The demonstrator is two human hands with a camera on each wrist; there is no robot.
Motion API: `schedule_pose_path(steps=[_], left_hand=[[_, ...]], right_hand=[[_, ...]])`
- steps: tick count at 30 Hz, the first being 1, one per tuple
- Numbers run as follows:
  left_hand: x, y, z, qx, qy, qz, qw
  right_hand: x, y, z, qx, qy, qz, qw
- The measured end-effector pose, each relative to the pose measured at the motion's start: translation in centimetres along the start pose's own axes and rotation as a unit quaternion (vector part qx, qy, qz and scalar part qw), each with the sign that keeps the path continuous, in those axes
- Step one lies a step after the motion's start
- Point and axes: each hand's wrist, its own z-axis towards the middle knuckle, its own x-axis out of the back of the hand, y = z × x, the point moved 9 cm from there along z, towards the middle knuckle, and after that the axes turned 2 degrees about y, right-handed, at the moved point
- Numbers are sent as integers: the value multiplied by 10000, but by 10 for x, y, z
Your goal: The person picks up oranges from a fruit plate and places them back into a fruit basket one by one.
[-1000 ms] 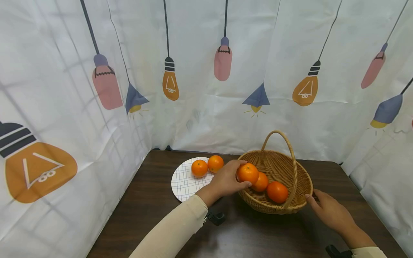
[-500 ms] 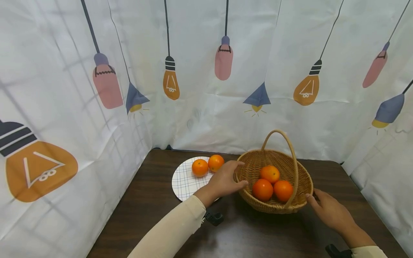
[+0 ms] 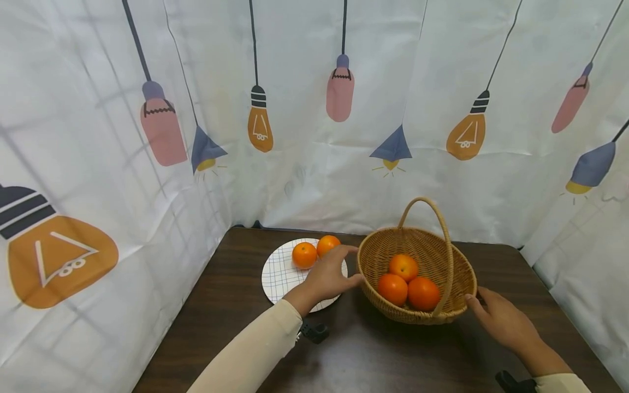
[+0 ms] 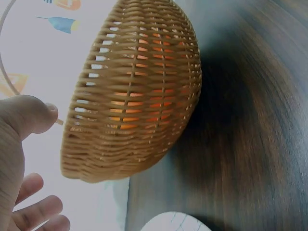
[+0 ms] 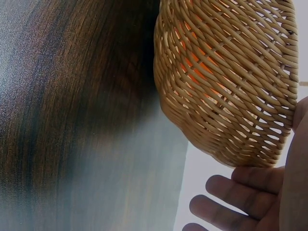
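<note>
A wicker basket point(image 3: 408, 322) with a tall arched handle holds three oranges point(image 3: 404, 267) on its bottom. My left hand point(image 3: 326, 278) is just left of the basket rim, thumb and fingers spread with nothing between them. In the left wrist view, its thumb and fingertips point(image 4: 48, 204) stand apart beside the woven basket wall point(image 4: 139, 96). My right hand point(image 3: 506, 322) holds the right end of the basket rim, thumb on one side and index finger on the other. The right wrist view shows the other fingers point(image 5: 221, 211) spread loosely below the basket end point(image 5: 250, 144).
A round white plate point(image 3: 282, 278) with blue checked lines lies left of the basket, partly hidden by my left hand. Two oranges point(image 3: 304, 255) rest on it. Everything stands on a dark wooden table point(image 3: 226, 305), with a white lamp-print curtain point(image 3: 304, 180) behind.
My left hand let go of an orange inside the basket and drew back left, out past the rim. The oranges in the basket shifted and settled. My right hand stayed at the rim.
</note>
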Motion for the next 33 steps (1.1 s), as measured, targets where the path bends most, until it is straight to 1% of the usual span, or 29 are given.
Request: schedule_pose_path(steps=[4, 7, 11, 20, 27, 33], left_hand=[[2, -9, -2, 120, -29, 85, 9999], [3, -16, -5, 230, -57, -9, 9997], [8, -25, -10, 291, 34, -104, 9995], [21, -48, -18, 607, 257, -43, 9978], [32, -63, -23, 597, 494, 273, 9966], [35, -74, -23, 604, 550, 268, 9963]], right_hand=[[0, 0, 0, 29, 28, -3, 10000], [0, 0, -1, 39, 48, 2, 10000], [-1, 0, -1, 44, 47, 47, 10000], [0, -1, -1, 41, 61, 96, 9999], [-1, -1, 0, 25, 32, 70, 10000], [0, 0, -1, 13, 70, 56, 10000]])
